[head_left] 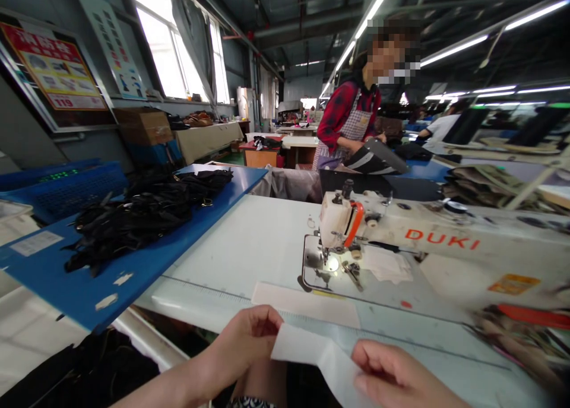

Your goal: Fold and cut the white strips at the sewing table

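At lower centre: one white strip (299,345), pinched in left grip (246,337) and right grip (389,369); its slack middle sagged, likely risking a crease against the bench (258,236).

From a head-worn camera, we look forward and down over a sewing table (231,242), our own hands (318,360) close at the bottom of the frame, the workshop receding toward the upper center.
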Available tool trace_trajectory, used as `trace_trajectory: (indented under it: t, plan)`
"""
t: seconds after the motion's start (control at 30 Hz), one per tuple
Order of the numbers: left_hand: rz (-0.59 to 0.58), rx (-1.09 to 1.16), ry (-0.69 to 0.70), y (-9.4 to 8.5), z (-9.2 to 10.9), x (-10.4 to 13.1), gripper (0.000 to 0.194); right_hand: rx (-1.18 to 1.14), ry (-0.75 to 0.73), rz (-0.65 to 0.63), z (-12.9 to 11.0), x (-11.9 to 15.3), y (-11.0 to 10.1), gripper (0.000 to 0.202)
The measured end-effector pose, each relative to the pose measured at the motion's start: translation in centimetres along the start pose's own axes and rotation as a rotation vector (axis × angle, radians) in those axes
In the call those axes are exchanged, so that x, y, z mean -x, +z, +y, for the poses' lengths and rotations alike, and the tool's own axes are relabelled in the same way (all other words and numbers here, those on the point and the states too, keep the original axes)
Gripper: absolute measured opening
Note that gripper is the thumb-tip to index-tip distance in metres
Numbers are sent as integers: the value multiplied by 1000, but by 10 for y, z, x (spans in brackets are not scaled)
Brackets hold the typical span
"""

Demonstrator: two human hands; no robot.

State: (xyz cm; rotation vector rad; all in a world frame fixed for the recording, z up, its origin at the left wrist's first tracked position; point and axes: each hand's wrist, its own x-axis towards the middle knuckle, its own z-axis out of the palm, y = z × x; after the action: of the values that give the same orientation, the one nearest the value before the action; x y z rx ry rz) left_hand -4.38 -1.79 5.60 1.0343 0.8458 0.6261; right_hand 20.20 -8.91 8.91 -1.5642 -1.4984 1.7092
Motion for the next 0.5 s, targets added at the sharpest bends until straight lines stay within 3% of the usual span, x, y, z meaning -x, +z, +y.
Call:
trace_trajectory:
  t: [0.1, 0.23, 0.37, 0.43, 0.5]
  plan:
    - [-2, 53, -56, 0, 6, 7, 17, 78, -10, -21, -9, -9, 1, 26]
    - [-60, 192, -134, -5, 11, 18, 33, 103, -1, -82, -9, -21, 0, 24]
    - [-81, 282, -101, -14, 5, 20, 46, 146, -10, -71, -4, -30, -1, 20]
    - [-39, 225, -63, -15, -1, 17, 50, 169, -12, -48, -5, -33, 0, 19]
    - [80, 108, 0, -15, -8, 12, 51, 198, -14, -25, -7, -37, 0, 18]
